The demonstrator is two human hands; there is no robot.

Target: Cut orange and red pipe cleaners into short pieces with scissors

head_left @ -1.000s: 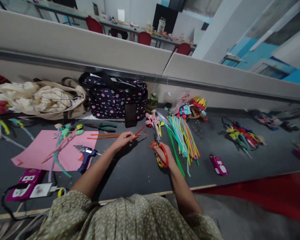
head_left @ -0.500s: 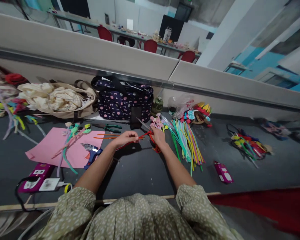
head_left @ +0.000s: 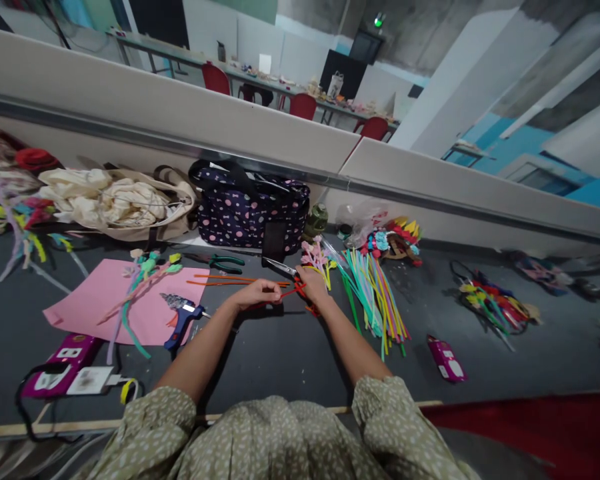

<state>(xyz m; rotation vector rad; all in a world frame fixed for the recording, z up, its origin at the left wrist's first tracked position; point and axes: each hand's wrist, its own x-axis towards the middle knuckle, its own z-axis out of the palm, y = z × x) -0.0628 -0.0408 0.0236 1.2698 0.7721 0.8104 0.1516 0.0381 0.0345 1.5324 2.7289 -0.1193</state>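
Note:
My left hand (head_left: 259,293) is closed in a pinch on a red pipe cleaner (head_left: 291,291), which stretches across to my right hand. My right hand (head_left: 312,285) is wrapped round a pair of scissors (head_left: 281,267), whose blades point up and left. Its grip is mostly covered by my fingers. Whether my right fingers also touch the pipe cleaner, I cannot make out. Orange pipe cleaners (head_left: 233,281) lie on the table just behind my left hand. Pink pipe-cleaner flowers (head_left: 314,252) lie right behind my right hand.
To the right lies a bundle of coloured pipe cleaners (head_left: 375,293). On the left are pliers (head_left: 225,262), a glue gun (head_left: 183,320) and pink paper (head_left: 80,300) with pipe-cleaner flowers on it. A dotted bag (head_left: 240,213) stands at the back. A purple power strip (head_left: 75,353) sits front left.
The scissors' blades have swung lower and now lie flatter, pointing more to the left. Both hands have sunk slightly in view, the left one still pinching the red pipe cleaner.

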